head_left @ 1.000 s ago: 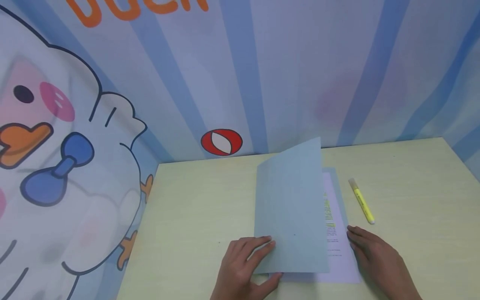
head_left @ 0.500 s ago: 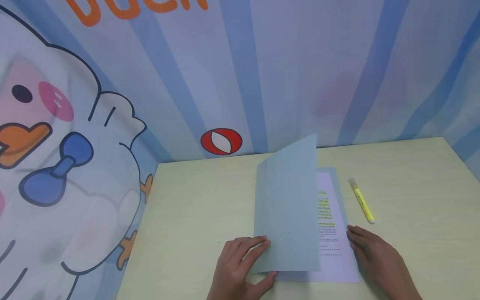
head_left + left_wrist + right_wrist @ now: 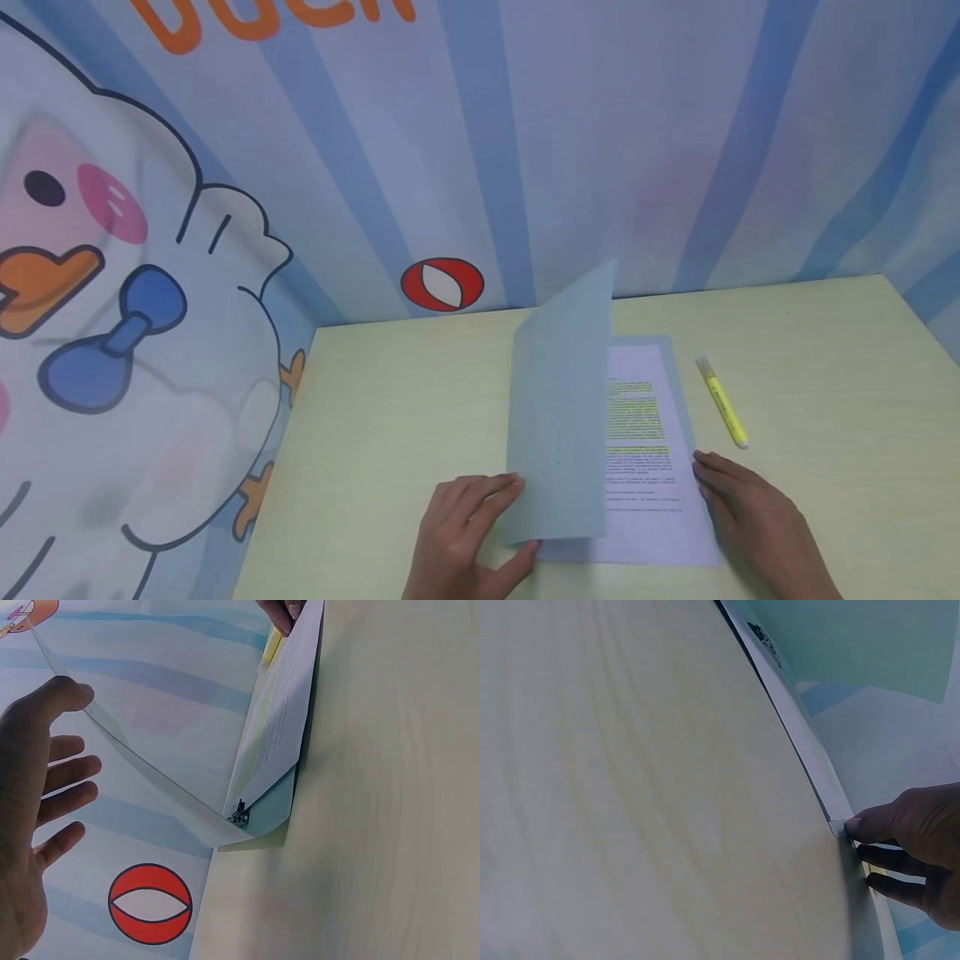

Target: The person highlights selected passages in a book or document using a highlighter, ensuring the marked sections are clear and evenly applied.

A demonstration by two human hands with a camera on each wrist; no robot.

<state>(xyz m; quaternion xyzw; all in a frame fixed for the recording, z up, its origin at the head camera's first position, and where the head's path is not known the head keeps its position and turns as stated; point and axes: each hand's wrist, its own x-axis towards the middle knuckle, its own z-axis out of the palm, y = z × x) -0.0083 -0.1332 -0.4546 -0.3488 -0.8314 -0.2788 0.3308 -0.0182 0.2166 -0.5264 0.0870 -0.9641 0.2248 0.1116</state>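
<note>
A pale blue-green folder (image 3: 562, 417) lies partly open, its front cover raised. Inside, a printed sheet (image 3: 660, 533) carries lines highlighted in yellow. A dark metal clip (image 3: 240, 814) shows at the folder's fold in the left wrist view. My left hand (image 3: 465, 533) is at the cover's lower left; its thumb touches the cover's edge, and in the left wrist view its other fingers are spread along the outer side. Along the folder's right edge rests my right hand (image 3: 761, 525), thumb and fingertips touching that edge in the right wrist view.
A yellow highlighter (image 3: 723, 404) lies on the light wooden table (image 3: 390, 433), right of the folder. Behind the table stands a blue striped backdrop (image 3: 600, 150) with a cartoon duck (image 3: 187, 433) and a red ball print (image 3: 442, 283).
The folder's cover has swung further left, showing more of the highlighted sheet. My left hand has moved left along with it. My right hand and the highlighter have stayed put.
</note>
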